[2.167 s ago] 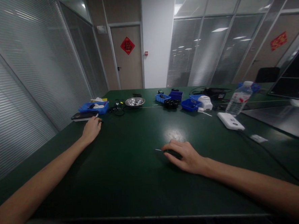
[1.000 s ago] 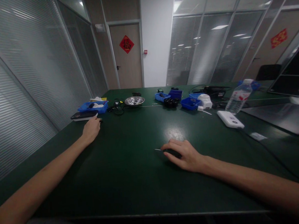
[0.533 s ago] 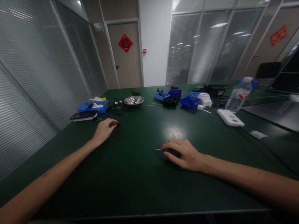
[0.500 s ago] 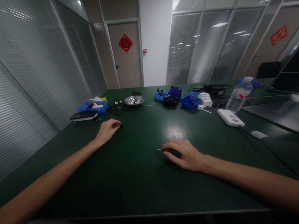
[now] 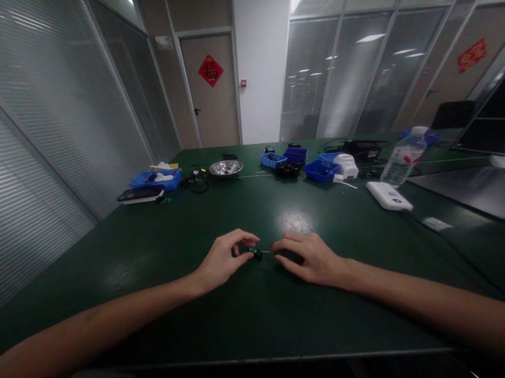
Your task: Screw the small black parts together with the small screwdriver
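My left hand [image 5: 223, 259] rests on the green table [image 5: 165, 308] near its middle, fingers pinched round a small dark part [image 5: 253, 251] with a green spot. My right hand [image 5: 310, 258] lies just to the right, fingers curled over a thin dark tool [image 5: 282, 253] whose metal tip points left and meets the small part. The two hands almost touch at the fingertips.
Along the far side stand blue bins [image 5: 156, 179], a black tablet [image 5: 140, 194], a metal bowl [image 5: 226, 168], more blue bins [image 5: 320, 171], a white device [image 5: 388, 196] and a water bottle [image 5: 402, 157]. A laptop [image 5: 483, 183] sits at the right. A cable [image 5: 466, 256] crosses the table there.
My left hand has come from the far left, by the tablet, across to the middle with the small part, which now touches the tool's tip. My right hand has stayed put.
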The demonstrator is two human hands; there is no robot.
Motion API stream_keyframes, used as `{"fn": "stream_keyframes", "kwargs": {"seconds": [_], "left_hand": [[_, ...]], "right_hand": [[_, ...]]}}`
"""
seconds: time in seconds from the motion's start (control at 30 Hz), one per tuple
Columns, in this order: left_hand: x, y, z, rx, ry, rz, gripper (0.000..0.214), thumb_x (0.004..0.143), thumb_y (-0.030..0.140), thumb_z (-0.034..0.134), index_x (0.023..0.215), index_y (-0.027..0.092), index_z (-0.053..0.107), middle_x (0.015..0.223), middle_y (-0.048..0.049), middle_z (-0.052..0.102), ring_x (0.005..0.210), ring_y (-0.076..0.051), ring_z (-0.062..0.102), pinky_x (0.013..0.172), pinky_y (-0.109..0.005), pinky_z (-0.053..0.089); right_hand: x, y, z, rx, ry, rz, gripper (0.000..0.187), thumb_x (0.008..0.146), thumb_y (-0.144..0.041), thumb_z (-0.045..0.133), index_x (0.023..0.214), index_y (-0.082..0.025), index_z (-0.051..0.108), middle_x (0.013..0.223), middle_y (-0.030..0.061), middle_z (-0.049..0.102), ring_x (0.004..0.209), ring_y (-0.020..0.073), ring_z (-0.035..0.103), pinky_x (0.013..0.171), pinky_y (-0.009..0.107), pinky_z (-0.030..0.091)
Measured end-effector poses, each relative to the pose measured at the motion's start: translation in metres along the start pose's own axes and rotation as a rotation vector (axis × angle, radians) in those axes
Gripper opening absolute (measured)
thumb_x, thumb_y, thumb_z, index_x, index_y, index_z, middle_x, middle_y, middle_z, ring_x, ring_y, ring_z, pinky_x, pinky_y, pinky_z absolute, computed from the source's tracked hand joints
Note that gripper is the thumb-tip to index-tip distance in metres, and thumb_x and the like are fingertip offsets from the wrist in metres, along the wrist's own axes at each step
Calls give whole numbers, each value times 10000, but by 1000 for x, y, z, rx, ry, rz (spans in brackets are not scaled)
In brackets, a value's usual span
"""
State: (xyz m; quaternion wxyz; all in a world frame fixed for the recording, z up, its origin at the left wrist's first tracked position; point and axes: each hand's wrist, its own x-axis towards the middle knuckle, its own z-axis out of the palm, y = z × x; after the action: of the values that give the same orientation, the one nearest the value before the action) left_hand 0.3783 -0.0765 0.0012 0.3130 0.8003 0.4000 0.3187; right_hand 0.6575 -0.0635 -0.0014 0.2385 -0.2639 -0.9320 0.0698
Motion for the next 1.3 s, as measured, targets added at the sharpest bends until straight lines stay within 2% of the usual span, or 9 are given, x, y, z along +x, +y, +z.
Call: {"fn": "stream_keyframes", "kwargs": {"seconds": [0.23,0.53,0.83,1.13,1.3], "left_hand": [[2,-4,1,20,-22,-43,328,910,211,712,1237,209,696,1151,-52,707,996,-188,638,779,-281,466],[3,-7,-1,58,-77,-26,197,939,253,688,1110,193,767,1055,-51,706,858,-164,593,752,-277,446],[3,-5,-2,9,-79,-14,191,948,270,699,1102,195,783,1097,-62,712,929,-177,629,803,-286,475],[3,-1,0,-118,-120,23,166,924,235,735,1070,207,808,1076,-53,739,999,-194,681,916,-308,509],[2,-2,4,-131,-163,44,190,929,263,734,1098,200,795,1068,-60,727,968,-191,676,890,-308,523]], "right_hand": [[1,1,2,-54,-19,18,227,1033,-329,544,1196,-221,661,1002,47,664,754,145,620,633,266,434],[0,1,1,-77,-47,-26,245,1052,-324,516,1226,-215,648,1005,54,656,774,146,618,630,257,427],[-2,2,1,-112,-65,-56,254,1062,-327,507,1254,-221,634,1028,48,638,781,139,601,602,255,404],[-1,-3,3,-193,-89,-159,289,1089,-314,448,1312,-205,597,1025,67,637,779,153,614,576,260,416],[-2,-4,7,-215,-87,-178,306,1088,-292,445,1361,-208,555,1055,74,632,741,144,598,560,253,410]]}}
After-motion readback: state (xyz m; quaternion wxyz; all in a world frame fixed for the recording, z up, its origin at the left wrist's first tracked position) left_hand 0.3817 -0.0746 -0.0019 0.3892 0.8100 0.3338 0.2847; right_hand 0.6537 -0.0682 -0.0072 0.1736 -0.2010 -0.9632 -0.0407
